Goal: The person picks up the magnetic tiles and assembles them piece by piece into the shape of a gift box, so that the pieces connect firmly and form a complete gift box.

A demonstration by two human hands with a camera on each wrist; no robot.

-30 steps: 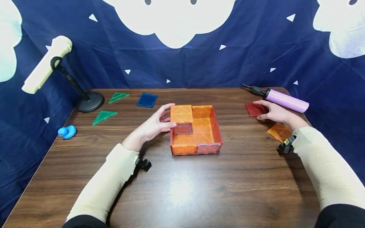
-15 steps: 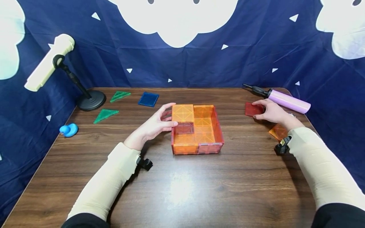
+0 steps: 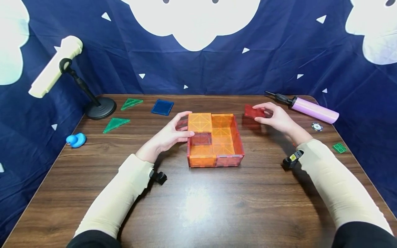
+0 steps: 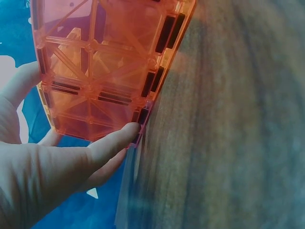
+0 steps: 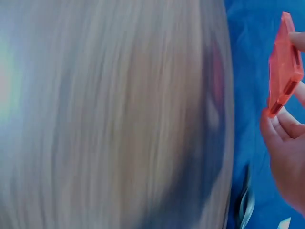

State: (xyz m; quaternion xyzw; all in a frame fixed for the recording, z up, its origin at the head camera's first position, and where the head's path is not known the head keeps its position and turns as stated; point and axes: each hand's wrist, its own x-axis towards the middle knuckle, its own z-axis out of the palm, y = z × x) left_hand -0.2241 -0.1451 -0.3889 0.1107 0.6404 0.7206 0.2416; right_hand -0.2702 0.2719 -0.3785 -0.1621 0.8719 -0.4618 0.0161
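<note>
The left hand [image 3: 165, 137] is resting against the left wall of the shallow orange-and-red translucent plastic tile box [image 3: 214, 140], which is sitting near the middle of the dark wood-grain bench [image 3: 198, 203]. The head view is showing the thumb and curled fingers [image 3: 183, 133] bracketing the box's left rear corner. The left wrist view is adding what the head view is hiding: a fingertip is pressing the lower edge of the wall tile, and dark magnet bars are lining the tile frames.

The right hand [image 3: 276, 117] is pinching a small red translucent square tile [image 3: 253, 112] between thumb and fingers, holding it above the bench, just right of the box's far right corner. The right wrist view is showing that tile edge-on, with the bench blurred.

A lilac cylindrical pump [image 3: 313, 109], a round chip [image 3: 316, 126] and a small green block [image 3: 339, 147] are lying to the right. Two green triangular tiles [image 3: 116, 123], a blue square tile [image 3: 162, 107], a blue toy duck [image 3: 75, 140] and a cream torch on a black stand [image 3: 56, 66] are sitting to the left. A navy cloth with white clouds [image 3: 198, 51] is hanging behind.
</note>
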